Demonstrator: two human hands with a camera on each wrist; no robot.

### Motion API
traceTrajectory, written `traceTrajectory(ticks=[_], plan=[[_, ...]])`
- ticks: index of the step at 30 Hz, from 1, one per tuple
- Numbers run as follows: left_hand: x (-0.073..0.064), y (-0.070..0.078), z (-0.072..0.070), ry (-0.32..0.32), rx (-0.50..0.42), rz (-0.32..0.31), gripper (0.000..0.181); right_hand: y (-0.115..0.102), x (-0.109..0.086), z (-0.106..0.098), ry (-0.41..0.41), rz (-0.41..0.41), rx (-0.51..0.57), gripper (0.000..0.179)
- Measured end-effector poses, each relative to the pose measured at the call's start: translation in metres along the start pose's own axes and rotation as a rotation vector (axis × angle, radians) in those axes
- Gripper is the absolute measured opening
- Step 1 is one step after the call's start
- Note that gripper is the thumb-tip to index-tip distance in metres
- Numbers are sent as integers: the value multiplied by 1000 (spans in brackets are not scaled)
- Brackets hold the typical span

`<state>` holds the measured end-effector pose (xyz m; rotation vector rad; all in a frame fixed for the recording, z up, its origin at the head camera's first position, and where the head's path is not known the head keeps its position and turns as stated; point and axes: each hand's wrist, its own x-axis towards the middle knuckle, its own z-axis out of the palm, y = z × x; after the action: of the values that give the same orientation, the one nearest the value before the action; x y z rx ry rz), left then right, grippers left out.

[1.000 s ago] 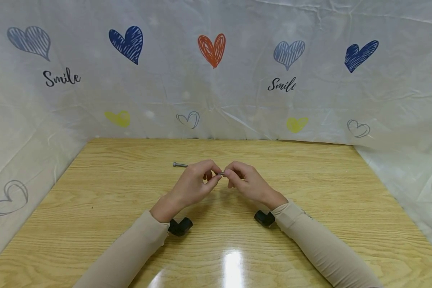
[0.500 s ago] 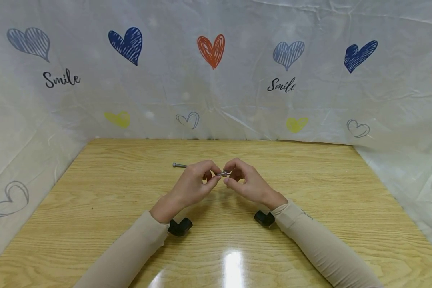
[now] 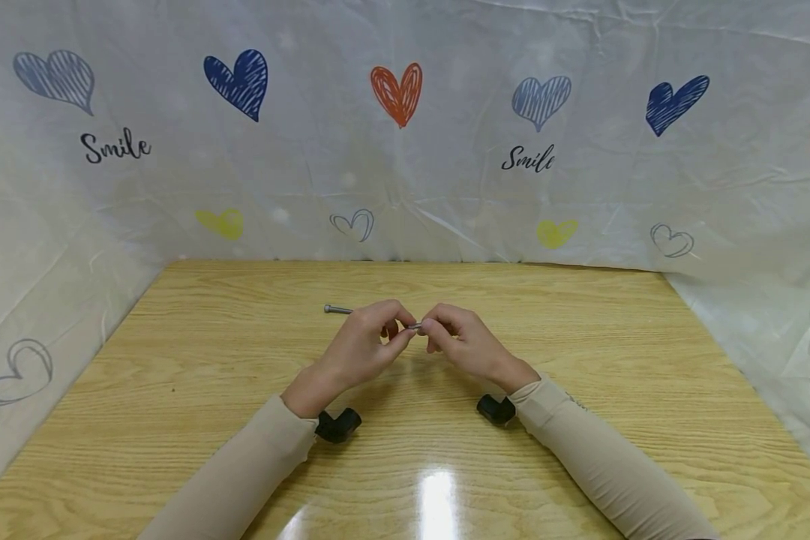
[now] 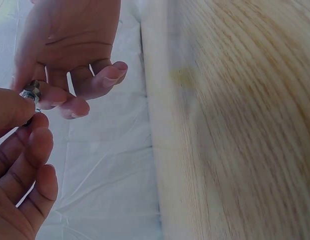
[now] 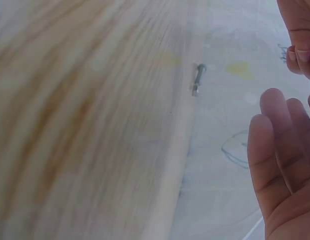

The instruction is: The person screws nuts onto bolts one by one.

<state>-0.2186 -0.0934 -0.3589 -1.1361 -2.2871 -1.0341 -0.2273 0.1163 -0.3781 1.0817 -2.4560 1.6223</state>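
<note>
Over the middle of the table, my left hand [image 3: 359, 341] pinches a small metal bolt [image 3: 413, 325] between thumb and forefinger. My right hand [image 3: 469, 343] meets it from the other side, its thumb and forefinger around the bolt's far end. In the left wrist view, a hex nut [image 4: 30, 93] sits on the bolt near the threaded tip, partly covered by fingers. Its remaining fingers curl loosely. The right wrist view shows the right hand [image 5: 287, 160] with several fingers extended and the left hand [image 5: 301, 30] cut by the edge; the bolt is hidden there.
Another metal bolt [image 3: 337, 309] lies on the wooden table [image 3: 175, 450] behind the left hand, its right end hidden in the head view. A nut [image 5: 195, 90] shows by its end in the right wrist view. White printed cloth [image 3: 405, 172] surrounds the table's back and sides.
Half a second ago, the right thumb and forefinger were spread, leaving the nut exposed; now they have closed around it again. My left hand keeps its pinch and place.
</note>
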Motion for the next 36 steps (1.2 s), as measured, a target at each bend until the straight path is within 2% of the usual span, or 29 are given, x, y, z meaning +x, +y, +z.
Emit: traceTrajectory(ticks=[4,7,11,15,18,25,30,36], plan=[[0,1,-1,0,-2,-3,11,6,0,-1,8,-10,6,13],[0,0,-2,2,2,-9,11,3,0,-1,25,-9,4,18],[-1,-1,-1,-1,14,-15,12,-9,-1,0,32,-19,18,22],[-1,-1,-1,-4,20,-11,12,-26,-2,-1,23,-43,24,15],[-1,-1,-1,-3,20,-6,11,-30,-2,-2,12,-39,13,11],[0,-1,-1,1,16,8,10,0,1,0,17,0,-2,15],[-1,-1,-1,-2,16,9,12,3,0,0,11,-10,17,13],[-1,-1,0,-10,13,3,12,2,-1,0,28,-38,24,22]])
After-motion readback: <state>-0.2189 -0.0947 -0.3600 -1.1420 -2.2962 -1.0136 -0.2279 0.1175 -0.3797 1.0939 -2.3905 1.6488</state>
